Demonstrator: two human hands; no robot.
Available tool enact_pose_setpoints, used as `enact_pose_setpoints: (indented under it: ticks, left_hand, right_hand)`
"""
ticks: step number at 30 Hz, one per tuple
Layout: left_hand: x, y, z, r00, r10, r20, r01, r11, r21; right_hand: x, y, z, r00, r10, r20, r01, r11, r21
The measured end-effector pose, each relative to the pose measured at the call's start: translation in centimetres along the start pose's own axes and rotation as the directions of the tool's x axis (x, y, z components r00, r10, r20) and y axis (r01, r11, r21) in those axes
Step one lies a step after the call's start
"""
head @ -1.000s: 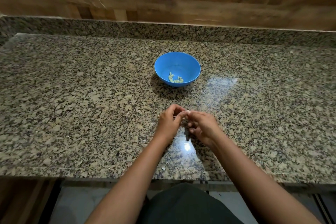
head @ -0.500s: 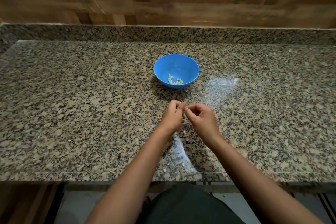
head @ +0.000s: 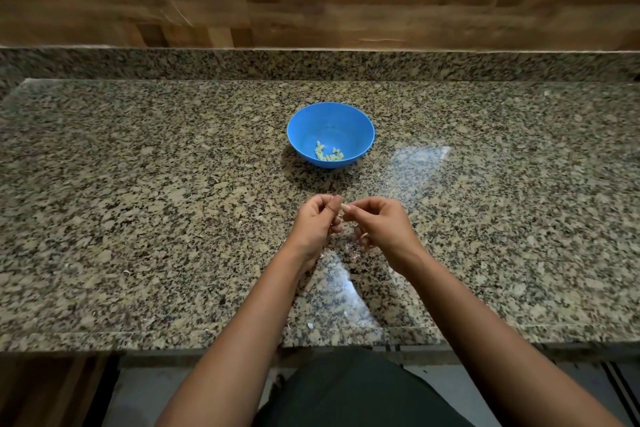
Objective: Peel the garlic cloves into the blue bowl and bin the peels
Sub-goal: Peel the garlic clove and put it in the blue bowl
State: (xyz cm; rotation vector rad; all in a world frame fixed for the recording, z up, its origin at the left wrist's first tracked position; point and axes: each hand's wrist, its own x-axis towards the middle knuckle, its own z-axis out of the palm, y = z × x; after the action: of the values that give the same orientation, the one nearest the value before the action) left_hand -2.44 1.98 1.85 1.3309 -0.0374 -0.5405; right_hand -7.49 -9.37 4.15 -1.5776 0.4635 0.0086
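Bowl (head: pixel 301 125) on counter (head: pixel 138 218); peeled cloves (head: pixel 328 153) lie at its 6 o'clock inner wall. At 6 o'clock from bowl, well apart: left hand (head: pixel 317 222) and right hand (head: pixel 381 224), both curled, fingertips meeting, pinching a small pale bit, probably a clove (head: pixel 345 207).

Lighting dim and warm, with two pale glare patches on the polished counter (head: pixel 138 184), one near its front edge, one right of centre; blue bowl (head: pixel 330 121) throws a soft shadow frontward; back wall (head: pixel 311 10) smeared; frame edges bowed.
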Motion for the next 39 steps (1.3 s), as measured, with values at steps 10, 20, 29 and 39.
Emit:
enact_pose_setpoints:
  ticks: [10, 20, 29, 39]
  left_hand:
    - [-0.6, 0.4, 1.3, 0.999, 0.044, 0.023, -0.046, 0.995, 0.088]
    - [0.1, 0.3, 0.8, 0.999, -0.002, -0.033, 0.002, 1.000, 0.004]
    - [0.0, 0.2, 0.2, 0.996, -0.072, 0.060, 0.083, 0.975, -0.205]
    - [-0.3, 0.4, -0.3, 0.999, -0.038, 0.019, 0.040, 0.988, -0.151]
  right_hand:
    - [0.0, -1.1, 0.6, 1.000, -0.014, -0.014, 0.015, 0.997, 0.069]
    - [0.5, -0.2, -0.3, 0.992, 0.013, -0.125, -0.016, 1.000, -0.027]
    - [0.6, 0.6, -1.2, 0.994, 0.032, -0.107, -0.043, 0.994, -0.099]
    - [-0.3, -0.1, -1.1, 0.999, -0.030, -0.013, 0.031, 0.997, 0.070]
